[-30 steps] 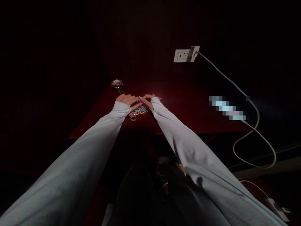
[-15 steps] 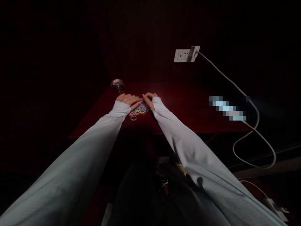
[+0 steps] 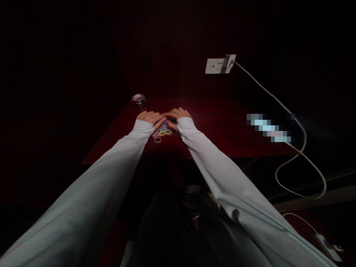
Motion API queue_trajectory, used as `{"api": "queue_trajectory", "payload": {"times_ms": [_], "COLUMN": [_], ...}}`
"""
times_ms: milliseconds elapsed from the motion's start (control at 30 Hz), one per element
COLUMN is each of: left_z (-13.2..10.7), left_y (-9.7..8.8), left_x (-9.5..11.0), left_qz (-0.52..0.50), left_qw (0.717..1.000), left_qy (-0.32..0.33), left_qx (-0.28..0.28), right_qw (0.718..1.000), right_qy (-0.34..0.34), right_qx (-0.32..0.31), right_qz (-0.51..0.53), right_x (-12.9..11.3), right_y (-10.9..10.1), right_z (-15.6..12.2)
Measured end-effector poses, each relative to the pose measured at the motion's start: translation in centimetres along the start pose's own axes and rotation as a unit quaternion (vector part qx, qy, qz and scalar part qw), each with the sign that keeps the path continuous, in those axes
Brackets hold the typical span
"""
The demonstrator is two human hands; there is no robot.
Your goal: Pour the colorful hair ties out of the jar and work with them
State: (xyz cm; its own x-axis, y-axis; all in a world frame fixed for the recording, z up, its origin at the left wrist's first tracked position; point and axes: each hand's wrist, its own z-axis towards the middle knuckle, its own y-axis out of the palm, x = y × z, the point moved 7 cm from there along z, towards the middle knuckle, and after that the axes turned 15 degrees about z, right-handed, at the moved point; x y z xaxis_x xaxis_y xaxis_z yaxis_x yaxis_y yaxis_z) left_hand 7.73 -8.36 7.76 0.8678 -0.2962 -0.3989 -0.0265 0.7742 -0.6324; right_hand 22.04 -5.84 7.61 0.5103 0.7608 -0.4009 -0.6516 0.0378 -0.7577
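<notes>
Small coloured hair ties (image 3: 162,132) lie in a loose pile on the dark red table, with yellow, green, pink and purple ones among them. Above the pile's left side is my left hand (image 3: 149,117), its thumb and fingertips pinched together. My right hand (image 3: 178,114) meets it from the other side, fingers bent and thumb close to the left fingertips. Whatever is between the fingers is too small and dark to make out. Both hands cover the far part of the pile. A clear jar (image 3: 138,100) with a pinkish top stands just beyond my left hand.
The table (image 3: 217,137) ends at a front edge near my forearms. A pixelated bright object (image 3: 268,128) lies at its right, joined by a white cable (image 3: 306,137) to a charger in the wall socket (image 3: 215,66). A white power strip (image 3: 328,246) sits low at right.
My right hand has turned and moved slightly left, bringing its fingers over to my left fingertips. My left hand, the jar and the pile have stayed almost where they were.
</notes>
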Motion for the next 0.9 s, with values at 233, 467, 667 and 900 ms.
{"api": "queue_trajectory", "payload": {"times_ms": [233, 467, 667, 900], "left_z": [0.0, 0.0, 0.1, 0.3], "left_y": [0.9, 1.0, 0.8, 1.8], "left_x": [-0.3, -0.5, -0.5, -0.9], "left_qz": [0.016, 0.011, -0.011, -0.007], "left_qw": [1.000, 1.000, 1.000, 0.999], "left_qy": [0.006, -0.005, -0.023, -0.034], "left_qx": [0.004, -0.008, -0.014, -0.032], "right_qw": [0.999, 0.998, 0.997, 0.996], "right_qy": [-0.016, -0.014, -0.013, -0.013], "right_qx": [0.004, 0.025, 0.031, 0.042], "right_qz": [-0.027, -0.051, -0.071, -0.076], "right_x": [0.5, 0.2, -0.8, -0.5], "right_y": [0.5, 0.3, -0.2, -0.2], "right_z": [0.5, 0.6, 0.5, 0.5]}}
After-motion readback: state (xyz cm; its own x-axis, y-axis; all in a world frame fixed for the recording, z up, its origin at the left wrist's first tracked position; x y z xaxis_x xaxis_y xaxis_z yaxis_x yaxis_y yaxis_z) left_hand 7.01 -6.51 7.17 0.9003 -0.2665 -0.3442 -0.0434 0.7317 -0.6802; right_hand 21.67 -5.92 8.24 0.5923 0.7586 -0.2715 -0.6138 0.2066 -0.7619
